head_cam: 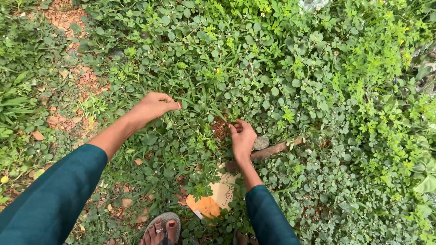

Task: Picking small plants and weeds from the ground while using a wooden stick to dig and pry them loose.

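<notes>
Weeding position. Your left hand (152, 106) closes in a loose fist on low green weeds (190, 109); your right hand (243, 138) pinches stems at a bare patch of soil (221, 129), with a wooden-handled tool (277, 148) lying just right of it. Likely fault: stems snap above the root if you pull high. A torn cardboard scrap (218, 195) near your sandalled foot (162, 227) may slip underfoot.

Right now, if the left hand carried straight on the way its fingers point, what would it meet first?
The left hand points right, low over the weeds. It would likely meet those leaves and grass blades first, though its height above them is unclear.
</notes>
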